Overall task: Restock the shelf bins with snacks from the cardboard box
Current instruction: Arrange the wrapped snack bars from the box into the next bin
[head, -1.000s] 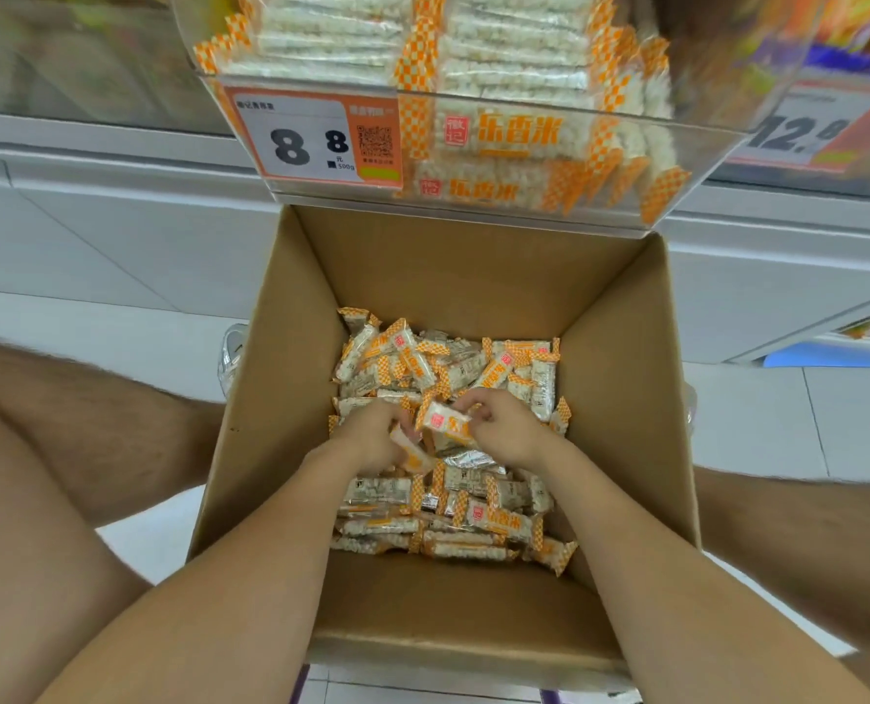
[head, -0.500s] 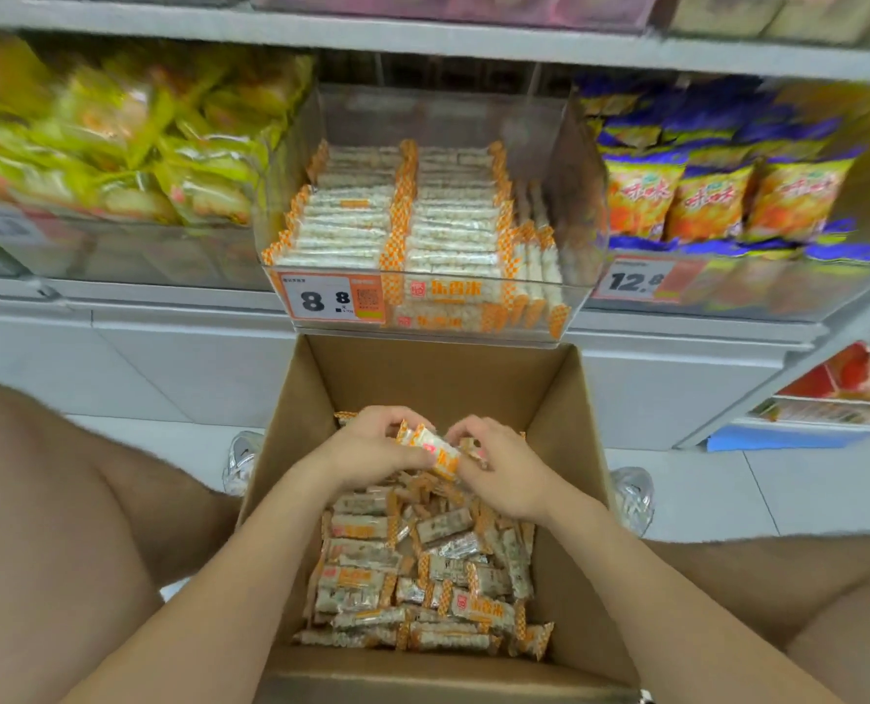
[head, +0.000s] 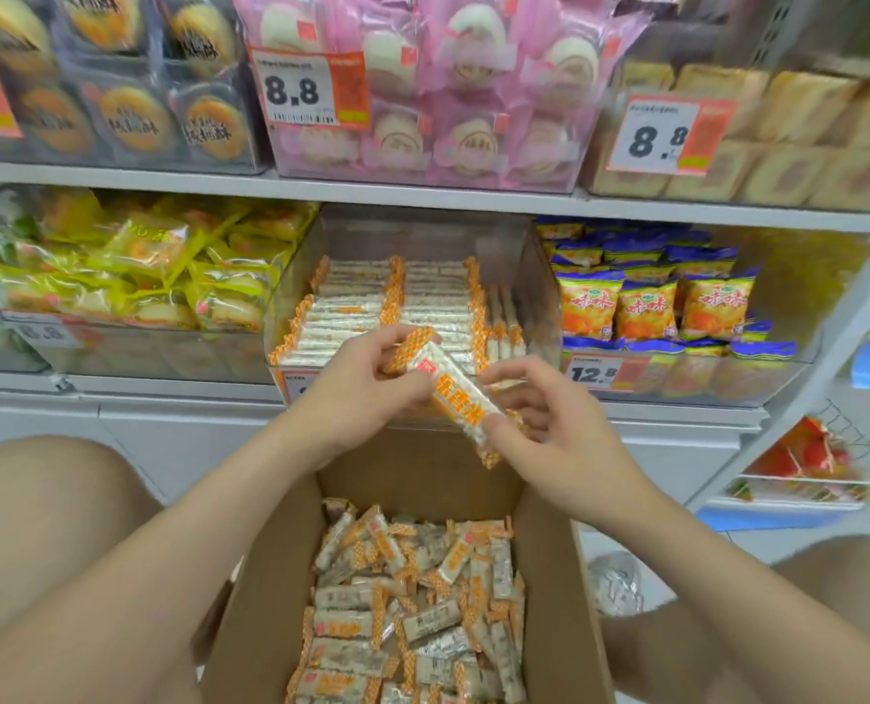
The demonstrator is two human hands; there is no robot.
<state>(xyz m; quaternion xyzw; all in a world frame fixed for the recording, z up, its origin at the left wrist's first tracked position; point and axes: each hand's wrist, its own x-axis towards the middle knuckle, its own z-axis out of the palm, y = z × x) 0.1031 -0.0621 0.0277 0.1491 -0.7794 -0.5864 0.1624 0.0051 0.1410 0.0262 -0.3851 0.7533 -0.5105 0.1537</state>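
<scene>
An open cardboard box (head: 260,591) stands between my knees, holding several loose white-and-orange snack bars (head: 412,602). Both hands hold a small bundle of the same bars (head: 453,393) in the air above the box's far edge. My left hand (head: 357,393) grips the bundle's upper end, and my right hand (head: 560,434) pinches its lower end. Just behind them is the clear shelf bin (head: 539,292), with matching bars stacked in neat rows inside.
Bins of yellow packets (head: 143,271) and orange-blue bags (head: 661,302) flank the target bin. An upper shelf (head: 423,193) carries cakes behind price tags. My bare knees sit either side of the box, and a crumpled clear wrapper (head: 616,581) lies on the floor at right.
Both hands have risen out of the box with the bars, up to the front of the clear bin. The view has tilted upward, showing more of the shelves.
</scene>
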